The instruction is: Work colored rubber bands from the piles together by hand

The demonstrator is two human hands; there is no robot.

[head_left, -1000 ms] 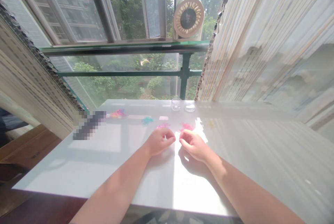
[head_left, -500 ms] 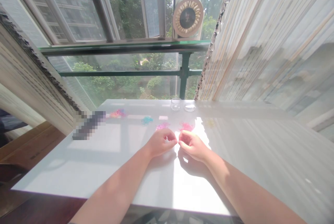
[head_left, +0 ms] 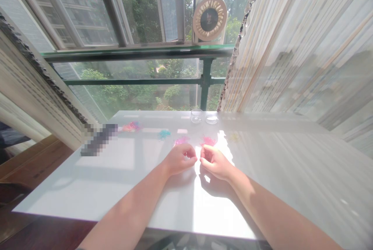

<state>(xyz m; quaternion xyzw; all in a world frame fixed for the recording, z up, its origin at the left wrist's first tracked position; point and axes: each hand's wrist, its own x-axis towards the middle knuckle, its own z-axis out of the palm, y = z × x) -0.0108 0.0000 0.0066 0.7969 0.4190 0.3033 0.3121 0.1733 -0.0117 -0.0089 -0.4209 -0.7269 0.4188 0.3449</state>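
Observation:
My left hand [head_left: 181, 159] and my right hand [head_left: 215, 161] are held close together above the white table [head_left: 110, 187], a small gap between their fingertips. Each has thumb and forefinger pinched; whatever they hold, if anything, is too small to make out in the glare. Just beyond the left hand lies a purple-pink pile of thin strands [head_left: 181, 140]. Behind the right hand is a bright pink pile [head_left: 208, 140]. A teal pile [head_left: 164, 134] sits farther left, a mixed pink and orange pile [head_left: 131, 126] beyond it, and a faint yellow pile [head_left: 234, 137] to the right.
A clear round container [head_left: 196, 116] and a shallow clear dish [head_left: 211, 119] stand near the table's far edge. A blurred dark object [head_left: 100, 140] lies at the left edge. A round white fan [head_left: 210, 18] is by the window, with striped curtains [head_left: 291, 48] at both sides.
My hands came together until the fingertips nearly met, then drew slightly apart again. The piles and clear containers have stayed in place.

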